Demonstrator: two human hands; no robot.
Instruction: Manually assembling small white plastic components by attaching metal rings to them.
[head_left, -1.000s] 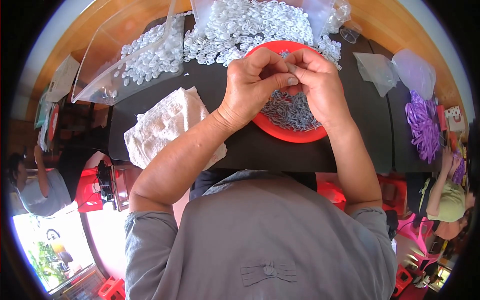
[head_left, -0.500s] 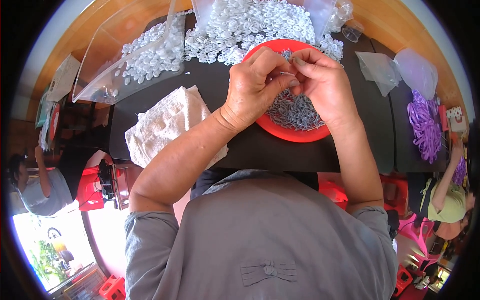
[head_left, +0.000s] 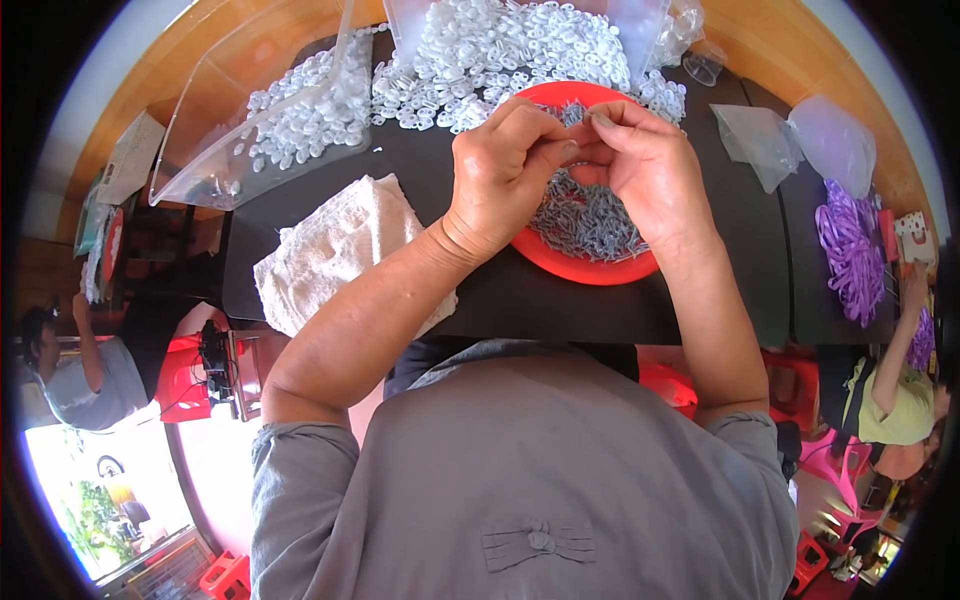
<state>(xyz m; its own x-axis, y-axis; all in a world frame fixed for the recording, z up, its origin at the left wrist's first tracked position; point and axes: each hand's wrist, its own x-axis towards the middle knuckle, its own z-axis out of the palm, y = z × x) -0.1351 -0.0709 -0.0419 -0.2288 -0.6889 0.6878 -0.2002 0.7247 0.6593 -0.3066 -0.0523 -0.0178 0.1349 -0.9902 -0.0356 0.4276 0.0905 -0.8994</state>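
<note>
Left grip and right grip: nearly meeting, cannot tell whether grasping anything | small grey pieces: in red dish beneath, on dark tabletop | pinch lightly, work above dish, catch drops

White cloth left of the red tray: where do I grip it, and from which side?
Probably best to pinch the left edge of the white cloth, coming in from the left with the hand low. It lies flat and rumpled, with that edge exposed, while the left forearm covers its near right part.
</note>
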